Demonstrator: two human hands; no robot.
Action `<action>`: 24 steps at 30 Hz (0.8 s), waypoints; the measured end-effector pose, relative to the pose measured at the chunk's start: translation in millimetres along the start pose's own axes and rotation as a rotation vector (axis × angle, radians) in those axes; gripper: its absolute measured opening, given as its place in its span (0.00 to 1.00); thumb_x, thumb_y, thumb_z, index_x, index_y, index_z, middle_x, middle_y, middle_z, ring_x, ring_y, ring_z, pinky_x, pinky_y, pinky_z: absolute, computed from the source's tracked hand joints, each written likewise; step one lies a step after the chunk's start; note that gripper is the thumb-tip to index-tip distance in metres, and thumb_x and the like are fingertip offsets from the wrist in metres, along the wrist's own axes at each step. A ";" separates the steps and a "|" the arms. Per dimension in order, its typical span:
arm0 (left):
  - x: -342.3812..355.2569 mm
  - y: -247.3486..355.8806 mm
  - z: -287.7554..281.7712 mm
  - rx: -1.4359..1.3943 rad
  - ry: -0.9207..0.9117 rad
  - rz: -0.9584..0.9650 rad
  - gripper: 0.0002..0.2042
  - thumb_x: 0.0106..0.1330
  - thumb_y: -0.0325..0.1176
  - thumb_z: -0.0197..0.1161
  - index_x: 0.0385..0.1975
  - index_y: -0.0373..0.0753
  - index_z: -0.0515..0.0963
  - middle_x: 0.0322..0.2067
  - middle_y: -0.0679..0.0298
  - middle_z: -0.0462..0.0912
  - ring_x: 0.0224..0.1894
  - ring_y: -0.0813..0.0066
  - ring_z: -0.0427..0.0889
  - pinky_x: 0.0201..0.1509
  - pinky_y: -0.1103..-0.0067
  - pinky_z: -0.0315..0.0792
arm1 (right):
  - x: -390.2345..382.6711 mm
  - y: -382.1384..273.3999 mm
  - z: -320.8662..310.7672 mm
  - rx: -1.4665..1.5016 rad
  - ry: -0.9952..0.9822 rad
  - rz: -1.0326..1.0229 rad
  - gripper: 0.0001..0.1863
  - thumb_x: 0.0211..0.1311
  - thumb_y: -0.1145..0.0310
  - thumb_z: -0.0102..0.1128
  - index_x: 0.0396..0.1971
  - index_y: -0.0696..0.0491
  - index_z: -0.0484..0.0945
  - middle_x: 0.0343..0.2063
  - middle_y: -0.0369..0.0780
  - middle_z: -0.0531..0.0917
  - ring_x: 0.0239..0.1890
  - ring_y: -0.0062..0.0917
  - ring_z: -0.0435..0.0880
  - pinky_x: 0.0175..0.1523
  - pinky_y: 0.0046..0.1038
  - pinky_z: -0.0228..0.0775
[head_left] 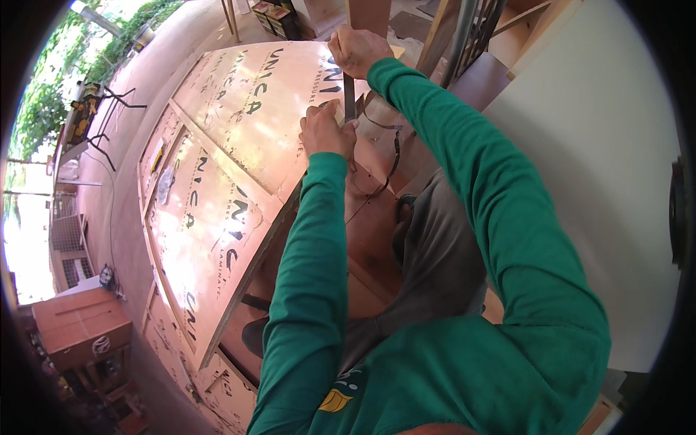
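Note:
A large glossy laminate board (pixel 250 109) with dark printed lettering lies before me, tilted across the view. At its far right edge, a narrow dark flat strip (pixel 349 100) runs between my two hands. My right hand (pixel 358 52) is closed round the upper end, at the foot of a brown upright board. Nearer to me, my left hand (pixel 328 133) is curled at the board's edge, with the thumb against the strip's lower end. What lies under my fingers is partly hidden. A black cable or strap (pixel 396 156) hangs just right of my left hand.
Thin wooden battens (pixel 225 163) cross the laminate board. A yellow-handled tool (pixel 156 156) and a clear plastic bag (pixel 166 184) rest on it. A white panel (pixel 594 167) stands close on my right. At the left are a brown box (pixel 81 330) and a folding stand (pixel 109 109).

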State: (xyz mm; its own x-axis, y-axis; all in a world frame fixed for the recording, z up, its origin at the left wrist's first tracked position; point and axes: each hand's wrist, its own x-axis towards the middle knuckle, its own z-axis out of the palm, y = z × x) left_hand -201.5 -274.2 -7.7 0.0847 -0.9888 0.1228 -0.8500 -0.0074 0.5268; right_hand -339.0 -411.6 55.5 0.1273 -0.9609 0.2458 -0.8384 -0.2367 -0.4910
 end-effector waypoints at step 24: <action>-3.1 -3.3 0.7 0.021 0.035 0.067 0.26 0.64 0.34 0.80 0.64 0.44 0.86 0.53 0.51 0.84 0.56 0.46 0.82 0.64 0.59 0.79 | -2.3 33.0 17.3 0.123 0.137 -0.075 0.25 0.85 0.49 0.46 0.46 0.58 0.82 0.34 0.59 0.89 0.42 0.62 0.89 0.52 0.56 0.81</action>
State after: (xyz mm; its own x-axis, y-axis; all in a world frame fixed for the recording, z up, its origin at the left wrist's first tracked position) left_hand -199.3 -271.2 -10.4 0.0455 -0.9814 0.1866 -0.8648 0.0548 0.4991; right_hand -357.8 -419.8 24.2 0.1067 -0.9132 0.3932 -0.7569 -0.3310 -0.5634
